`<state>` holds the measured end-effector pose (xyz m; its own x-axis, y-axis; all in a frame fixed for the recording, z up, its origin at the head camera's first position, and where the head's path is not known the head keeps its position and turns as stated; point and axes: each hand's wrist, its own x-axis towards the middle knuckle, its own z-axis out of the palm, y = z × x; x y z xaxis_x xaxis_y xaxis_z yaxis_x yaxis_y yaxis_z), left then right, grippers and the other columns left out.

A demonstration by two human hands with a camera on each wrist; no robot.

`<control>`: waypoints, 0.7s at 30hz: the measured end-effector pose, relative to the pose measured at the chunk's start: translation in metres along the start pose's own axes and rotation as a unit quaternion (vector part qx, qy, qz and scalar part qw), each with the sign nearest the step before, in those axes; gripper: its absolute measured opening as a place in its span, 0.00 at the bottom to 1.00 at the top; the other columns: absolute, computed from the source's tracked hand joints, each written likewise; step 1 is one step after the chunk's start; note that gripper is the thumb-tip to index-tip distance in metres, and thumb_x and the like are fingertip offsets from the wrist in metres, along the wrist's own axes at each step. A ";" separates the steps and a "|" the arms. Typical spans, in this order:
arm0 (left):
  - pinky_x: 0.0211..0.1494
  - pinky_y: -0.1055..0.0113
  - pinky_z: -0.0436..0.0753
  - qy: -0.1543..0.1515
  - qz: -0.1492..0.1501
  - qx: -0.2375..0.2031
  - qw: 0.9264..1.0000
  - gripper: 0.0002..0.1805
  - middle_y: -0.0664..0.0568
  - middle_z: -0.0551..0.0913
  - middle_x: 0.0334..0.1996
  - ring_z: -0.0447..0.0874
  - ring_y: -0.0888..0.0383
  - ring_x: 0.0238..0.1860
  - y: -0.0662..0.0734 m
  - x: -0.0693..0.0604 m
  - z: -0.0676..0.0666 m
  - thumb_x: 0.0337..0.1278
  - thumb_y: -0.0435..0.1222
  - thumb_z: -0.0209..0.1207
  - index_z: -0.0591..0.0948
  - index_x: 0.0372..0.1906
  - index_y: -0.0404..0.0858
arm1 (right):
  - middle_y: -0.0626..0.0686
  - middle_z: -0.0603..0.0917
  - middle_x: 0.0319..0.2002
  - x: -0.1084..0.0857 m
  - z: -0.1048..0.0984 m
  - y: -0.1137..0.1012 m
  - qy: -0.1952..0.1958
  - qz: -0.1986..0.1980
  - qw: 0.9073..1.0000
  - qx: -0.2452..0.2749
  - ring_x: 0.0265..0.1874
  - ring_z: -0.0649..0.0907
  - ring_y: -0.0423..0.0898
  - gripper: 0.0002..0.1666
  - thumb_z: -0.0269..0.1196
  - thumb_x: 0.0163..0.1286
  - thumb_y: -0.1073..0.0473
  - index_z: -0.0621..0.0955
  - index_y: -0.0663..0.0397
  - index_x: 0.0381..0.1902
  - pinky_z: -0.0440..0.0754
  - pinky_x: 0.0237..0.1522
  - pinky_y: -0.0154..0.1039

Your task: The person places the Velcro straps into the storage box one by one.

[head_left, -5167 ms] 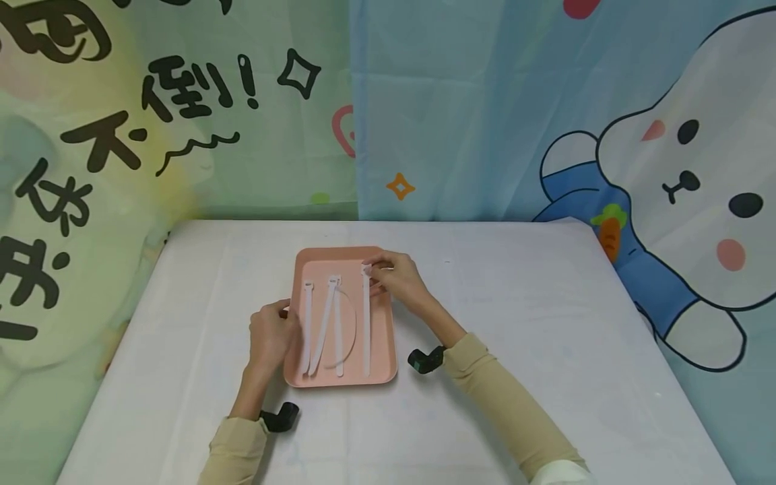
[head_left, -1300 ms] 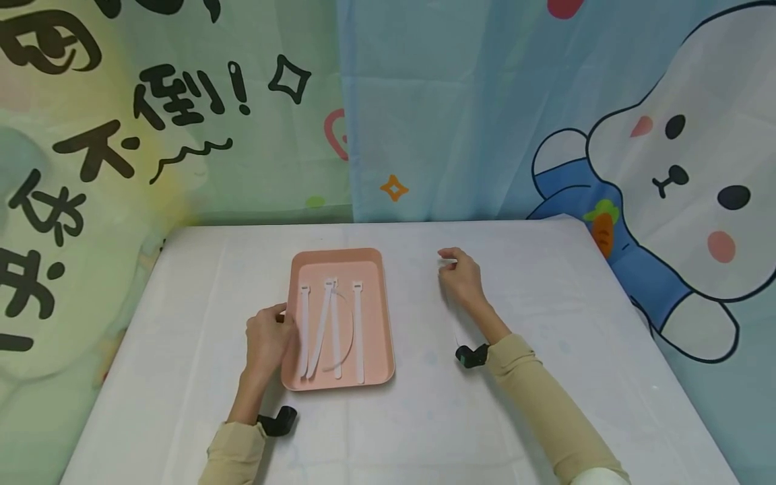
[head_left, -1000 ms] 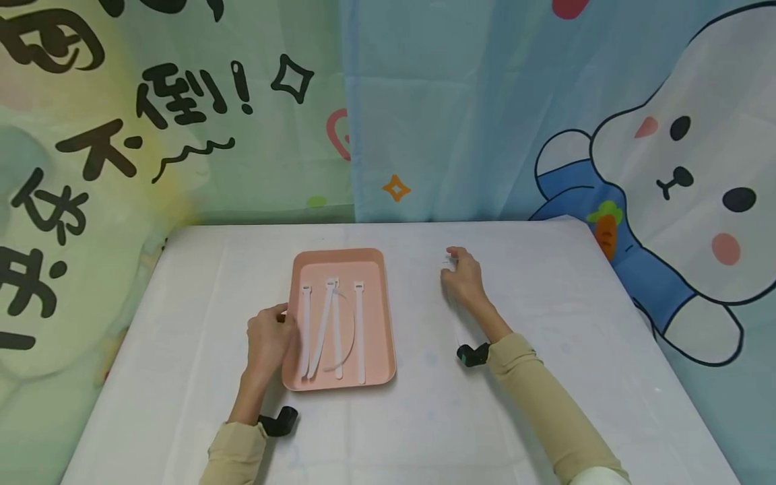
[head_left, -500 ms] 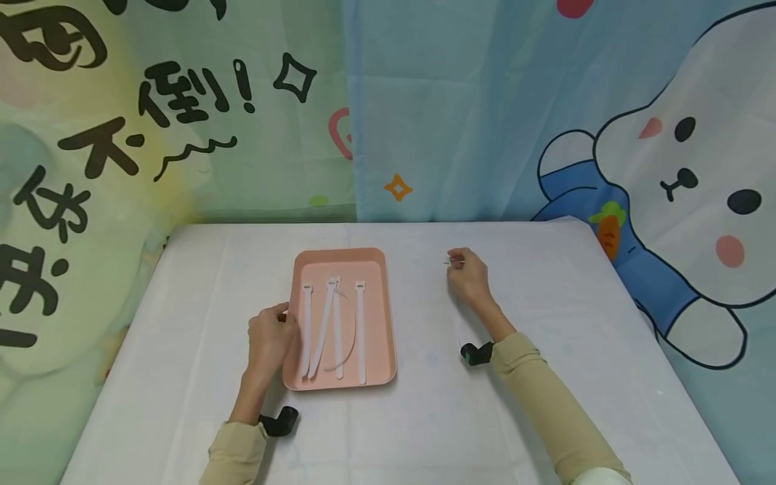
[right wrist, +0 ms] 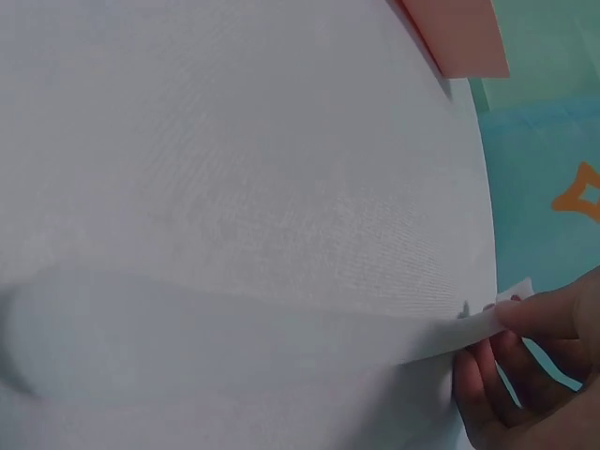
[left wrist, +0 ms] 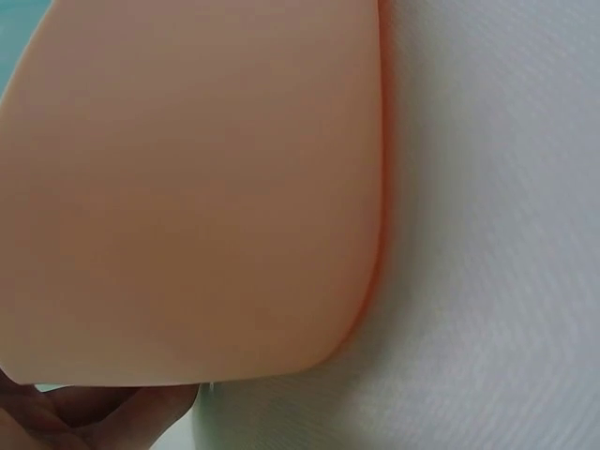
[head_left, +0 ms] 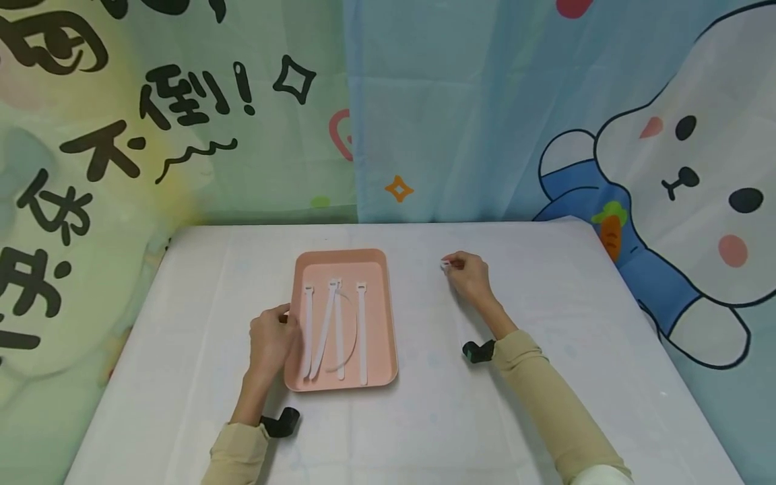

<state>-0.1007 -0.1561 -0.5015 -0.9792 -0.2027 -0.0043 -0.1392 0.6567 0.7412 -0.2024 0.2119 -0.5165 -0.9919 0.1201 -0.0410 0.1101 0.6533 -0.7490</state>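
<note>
At the left side of the pink tray (head_left: 378, 323), my left hand (head_left: 273, 337) grips the rim; in the left wrist view part of that hand (left wrist: 122, 417) shows below the tray's wall (left wrist: 206, 206). Several white straps with slotted heads, such as the rightmost strap (head_left: 362, 337), lie lengthwise in the tray. To the right of it, my right hand (head_left: 471, 279) is over the table, pinching another white strap by its head end. In the right wrist view this strap (right wrist: 225, 337) stretches from the thumb and fingers toward the camera, its near end blurred.
A thin, curved, pale strip (head_left: 353, 337) lies among the straps. White cloth covers the table (head_left: 424, 417). Behind the table's far edge hangs a printed curtain (head_left: 461, 135). Each wrist carries a black camera, like the one on the right (head_left: 479, 351).
From over the tray's upper right corner, my right hand has moved right, off the tray, with a strap. In the last second its fingers shifted at the strap's head. My left hand stays put.
</note>
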 end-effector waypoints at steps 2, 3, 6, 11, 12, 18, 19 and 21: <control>0.29 0.57 0.85 0.003 0.002 0.000 1.000 0.17 0.30 0.89 0.36 0.89 0.43 0.30 0.000 0.000 0.000 0.64 0.28 0.56 0.84 0.54 0.24 | 0.65 0.85 0.51 -0.002 -0.001 -0.001 -0.005 -0.005 1.000 0.001 0.53 0.83 0.60 0.16 0.57 0.74 0.65 0.85 0.64 0.54 0.81 0.53 0.53; 0.29 0.57 0.84 0.004 0.003 0.000 1.000 0.17 0.30 0.89 0.36 0.89 0.43 0.30 0.000 0.000 0.000 0.65 0.28 0.56 0.84 0.54 0.24 | 0.65 0.85 0.51 -0.002 -0.002 -0.002 -0.008 -0.008 1.000 0.000 0.53 0.83 0.60 0.16 0.58 0.74 0.65 0.84 0.64 0.55 0.81 0.52 0.53; 0.28 0.59 0.84 0.004 0.004 -0.001 1.000 0.17 0.30 0.89 0.36 0.89 0.44 0.29 0.000 0.000 0.000 0.65 0.28 0.56 0.84 0.55 0.24 | 0.65 0.85 0.51 -0.004 -0.005 -0.005 -0.015 -0.017 1.000 -0.002 0.52 0.83 0.61 0.16 0.58 0.75 0.64 0.84 0.65 0.56 0.82 0.50 0.52; 0.29 0.59 0.84 -0.002 0.000 0.000 1.000 0.18 0.30 0.89 0.37 0.89 0.44 0.29 0.000 0.000 0.000 0.65 0.28 0.56 0.84 0.55 0.24 | 0.64 0.86 0.50 -0.006 -0.006 -0.009 -0.014 -0.034 0.999 -0.011 0.50 0.84 0.60 0.16 0.59 0.75 0.64 0.84 0.64 0.56 0.81 0.46 0.48; 0.29 0.59 0.84 -0.003 -0.002 0.000 1.000 0.18 0.30 0.89 0.37 0.89 0.44 0.29 0.000 -0.001 0.000 0.65 0.28 0.56 0.84 0.55 0.24 | 0.64 0.87 0.50 -0.006 -0.007 -0.011 -0.014 -0.038 0.999 -0.010 0.49 0.84 0.59 0.16 0.59 0.75 0.63 0.84 0.64 0.55 0.82 0.44 0.46; 0.30 0.56 0.85 0.000 0.003 0.000 1.000 0.17 0.30 0.89 0.36 0.90 0.42 0.31 -0.001 -0.001 0.000 0.65 0.28 0.56 0.84 0.55 0.24 | 0.63 0.88 0.48 -0.009 -0.010 -0.022 -0.021 -0.060 0.998 0.008 0.41 0.86 0.56 0.16 0.62 0.75 0.61 0.85 0.64 0.55 0.80 0.35 0.36; 0.31 0.56 0.85 0.001 0.005 0.001 1.000 0.17 0.30 0.89 0.36 0.90 0.42 0.31 -0.001 -0.001 0.000 0.65 0.28 0.56 0.84 0.55 0.24 | 0.63 0.88 0.47 -0.009 -0.011 -0.024 -0.021 -0.062 0.998 0.011 0.39 0.87 0.56 0.16 0.62 0.75 0.60 0.85 0.64 0.54 0.80 0.34 0.35; 0.31 0.55 0.86 0.001 0.007 0.001 1.000 0.17 0.30 0.89 0.36 0.90 0.41 0.31 -0.001 -0.001 0.000 0.65 0.27 0.56 0.84 0.55 0.23 | 0.63 0.89 0.46 -0.010 -0.011 -0.028 -0.022 -0.065 0.998 0.015 0.36 0.87 0.55 0.16 0.62 0.76 0.59 0.85 0.64 0.54 0.80 0.33 0.34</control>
<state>-0.1000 -0.1569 -0.5024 -0.9809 -0.1942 0.0075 -0.1250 0.6604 0.7404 -0.1946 0.2012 -0.4878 -0.9995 0.0029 0.0301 -0.0212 0.6392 -0.7687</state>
